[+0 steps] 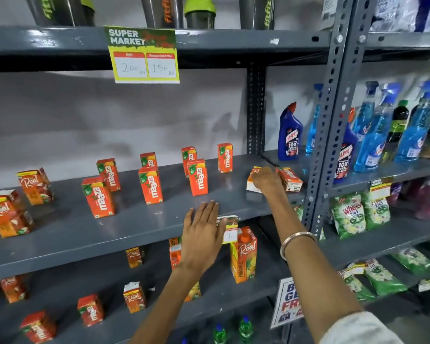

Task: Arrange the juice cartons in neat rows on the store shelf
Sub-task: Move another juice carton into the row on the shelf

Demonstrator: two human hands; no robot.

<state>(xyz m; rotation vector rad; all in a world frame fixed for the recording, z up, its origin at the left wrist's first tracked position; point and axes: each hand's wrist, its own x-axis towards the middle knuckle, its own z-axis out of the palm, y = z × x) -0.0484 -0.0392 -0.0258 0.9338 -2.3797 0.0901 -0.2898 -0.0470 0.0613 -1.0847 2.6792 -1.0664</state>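
Several small orange Maaza cartons [150, 185] stand upright in loose rows on the grey middle shelf [124, 234]. Two Real cartons [35, 186] stand at its left end. At the shelf's right end two Maaza cartons lie on their sides: one [289, 178] lies free, and my right hand [267, 181] is closed over the other [252, 181], which it mostly hides. My left hand [201, 234] rests flat with fingers apart on the shelf's front edge and holds nothing.
A grey upright post [333, 120] bounds the shelf on the right. Blue cleaner bottles [289, 132] stand beyond it. More Real and Maaza cartons [243, 254] sit on the lower shelf. A price sign [144, 55] hangs from the shelf above. Green detergent packs [350, 214] fill the lower right.
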